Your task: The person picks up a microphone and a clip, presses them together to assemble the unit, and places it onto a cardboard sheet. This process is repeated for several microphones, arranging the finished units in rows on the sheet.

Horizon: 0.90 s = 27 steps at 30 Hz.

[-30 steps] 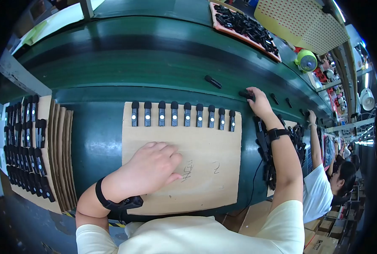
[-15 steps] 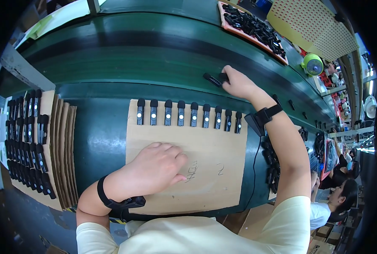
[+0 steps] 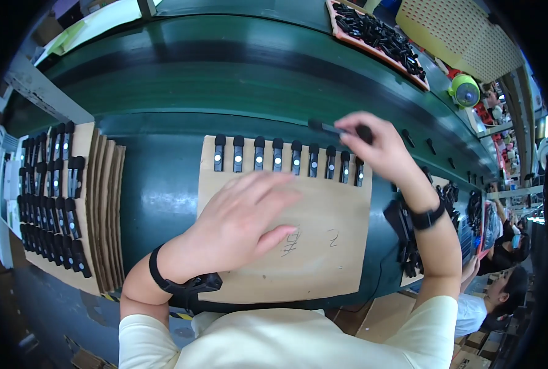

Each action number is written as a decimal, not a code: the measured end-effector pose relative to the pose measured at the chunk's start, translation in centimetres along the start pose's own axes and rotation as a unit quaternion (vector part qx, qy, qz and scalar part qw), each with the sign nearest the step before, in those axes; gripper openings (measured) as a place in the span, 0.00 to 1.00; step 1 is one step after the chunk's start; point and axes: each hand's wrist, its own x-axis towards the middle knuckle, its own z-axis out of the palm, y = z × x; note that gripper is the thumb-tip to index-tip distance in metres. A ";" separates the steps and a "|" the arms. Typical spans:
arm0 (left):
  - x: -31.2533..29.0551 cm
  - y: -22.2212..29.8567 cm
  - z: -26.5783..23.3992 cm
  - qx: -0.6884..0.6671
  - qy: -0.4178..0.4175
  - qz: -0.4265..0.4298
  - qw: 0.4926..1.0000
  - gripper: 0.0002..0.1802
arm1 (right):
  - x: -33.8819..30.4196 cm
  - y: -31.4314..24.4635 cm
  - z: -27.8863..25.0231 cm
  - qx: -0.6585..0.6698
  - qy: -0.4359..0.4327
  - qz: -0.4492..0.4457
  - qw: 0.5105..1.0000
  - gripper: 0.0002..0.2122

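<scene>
A row of several small black clip-on microphones (image 3: pixel 277 157) with foam tips lies along the far edge of a brown cardboard sheet (image 3: pixel 311 258). My left hand (image 3: pixel 240 218) hovers over the sheet, just nearer to me than the row. Its fingers are spread, slightly smeared, and hold nothing. Beyond the sheet's far right corner, my right hand (image 3: pixel 375 144) grips a black microphone (image 3: pixel 332 128), its foam tip pointing left. A second dark foam tip (image 3: pixel 364 133) shows among the fingers; I cannot tell how it is held.
At left, cardboard sheets (image 3: pixel 109 215) stand stacked, with rows of microphones (image 3: pixel 51 209) on the top one. A green conveyor belt (image 3: pixel 212 74) runs across the far side. Beyond it sits a pink tray (image 3: pixel 381 46) heaped with black pieces. More microphones lie right; a co-worker (image 3: pixel 498 295) sits there.
My right hand has drawn back from the belt toward the sheet's far right corner with the microphone. My left hand has lifted and spread its fingers, moving toward the row. The whole view shifted slightly.
</scene>
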 end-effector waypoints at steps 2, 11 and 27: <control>0.0 0.7 -0.3 0.001 0.060 0.008 0.998 0.28 | -4.3 -2.4 1.1 0.061 0.007 -0.051 0.997 0.10; -2.7 4.1 1.4 -0.248 0.022 -0.039 0.968 0.18 | -15.1 -7.6 7.5 0.218 0.086 -0.058 0.970 0.09; -8.1 9.2 3.6 -0.229 0.148 -0.024 0.962 0.16 | -19.5 -8.3 11.6 0.185 0.198 -0.225 0.936 0.15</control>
